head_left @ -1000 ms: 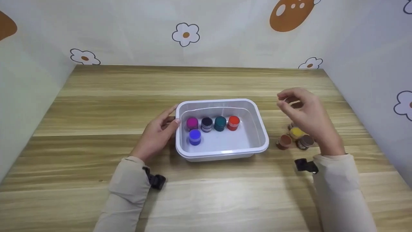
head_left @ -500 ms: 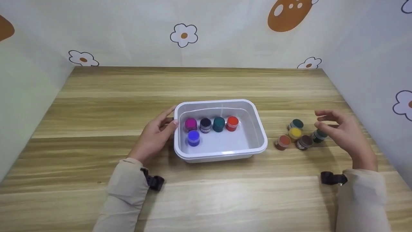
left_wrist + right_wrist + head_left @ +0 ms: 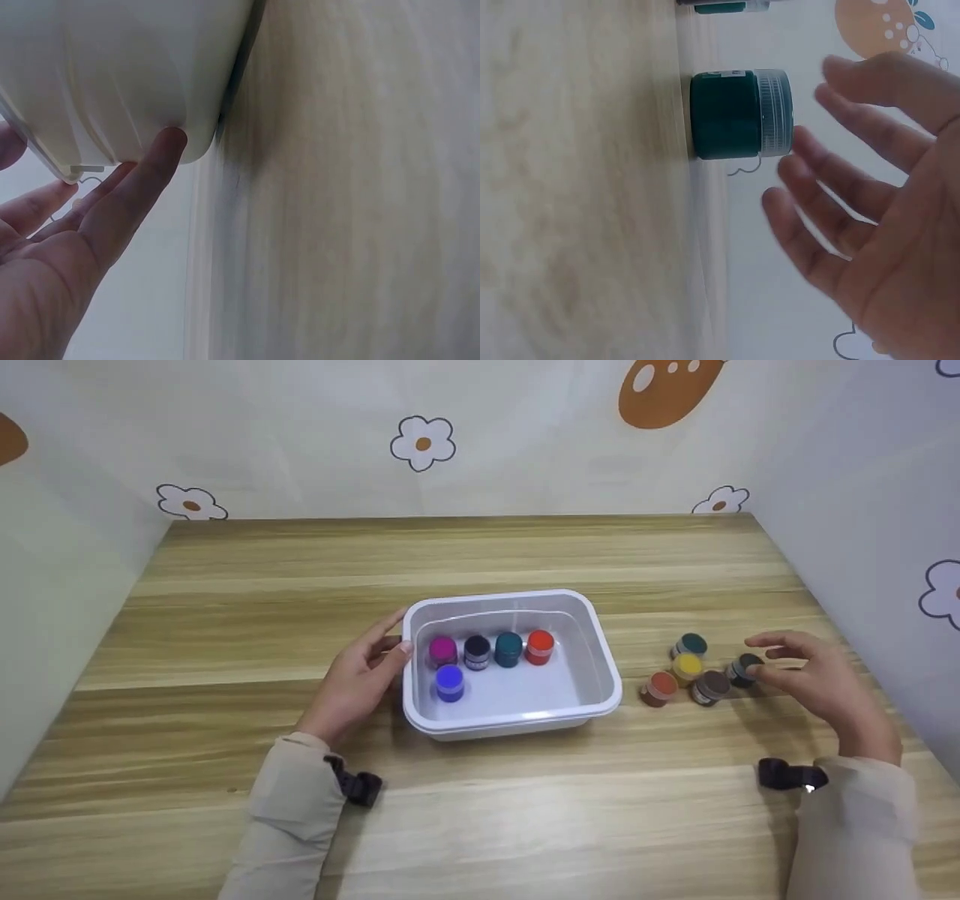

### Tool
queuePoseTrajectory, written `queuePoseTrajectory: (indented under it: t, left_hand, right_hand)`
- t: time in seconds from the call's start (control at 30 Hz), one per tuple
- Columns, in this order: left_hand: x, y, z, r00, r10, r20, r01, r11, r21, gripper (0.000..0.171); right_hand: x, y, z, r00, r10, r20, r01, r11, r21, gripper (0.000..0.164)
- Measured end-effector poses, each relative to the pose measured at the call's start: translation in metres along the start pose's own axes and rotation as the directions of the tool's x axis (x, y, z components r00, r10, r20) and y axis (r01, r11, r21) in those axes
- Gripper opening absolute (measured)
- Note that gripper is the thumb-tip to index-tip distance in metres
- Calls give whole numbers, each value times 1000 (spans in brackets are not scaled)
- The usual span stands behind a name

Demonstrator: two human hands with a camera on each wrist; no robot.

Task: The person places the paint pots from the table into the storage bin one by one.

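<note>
My left hand point(image 3: 360, 682) holds the left side of a white plastic tub point(image 3: 510, 723), its thumb on the rim. In the left wrist view, fingers point(image 3: 139, 187) press the tub's outer wall. Inside stand paint jars: magenta point(image 3: 442, 650), black point(image 3: 477, 651), teal point(image 3: 508, 648) and red point(image 3: 540, 646) in a row, and a blue jar point(image 3: 449, 682) in front. My right hand point(image 3: 825, 682) is beside a dark green paint jar point(image 3: 745, 670), fingers spread and apart from it. In the right wrist view, that upright jar point(image 3: 727, 114) has a clear ribbed lid edge.
Left of the dark green jar stand a brown jar point(image 3: 710, 688), a yellow jar point(image 3: 687, 667), a rust-coloured jar point(image 3: 659, 688) and another green jar point(image 3: 689, 646), close together. Everything is on a wood-grain table point(image 3: 300, 562) with patterned walls point(image 3: 525, 450) around it.
My right hand has moved right and down from above the jar cluster to the dark green jar, uncovering the jars behind it. My left hand stays on the tub.
</note>
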State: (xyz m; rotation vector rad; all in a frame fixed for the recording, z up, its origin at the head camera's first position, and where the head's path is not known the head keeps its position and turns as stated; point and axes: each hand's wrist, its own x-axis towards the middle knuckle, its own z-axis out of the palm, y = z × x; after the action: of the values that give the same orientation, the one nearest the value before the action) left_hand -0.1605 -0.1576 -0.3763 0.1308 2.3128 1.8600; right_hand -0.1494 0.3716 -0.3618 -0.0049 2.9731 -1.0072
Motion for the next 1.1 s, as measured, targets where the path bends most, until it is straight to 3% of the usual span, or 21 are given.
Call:
queuePoseTrajectory:
  t: [0.2,0.33,0.73,0.9,1.1]
  left_hand:
    - [-1,-1,-2,1000,-1,0,1,1000,4,56]
    - [-2,0,-2,1000,-5,-3,5,1000,13,56]
    - [-1,2,-1,1000,-9,-6,9,1000,-6,56]
    - [0,2,1,1000,-9,-6,9,999,-41,55]
    - [0,2,1,1000,-2,-3,2,999,-43,55]
  right_hand:
    - [1,4,0,998,39,54,-39,999,-16,46]
    - [3,5,1,998,21,68,-23,999,29,45]
    - [0,-1,-1,1000,-2,22,2,1000,7,39]
    - [-4,-15,-8,1000,-20,-20,18,999,-51,39]
    - [-11,-56,-14,996,-69,-57,64,994,-87,38]
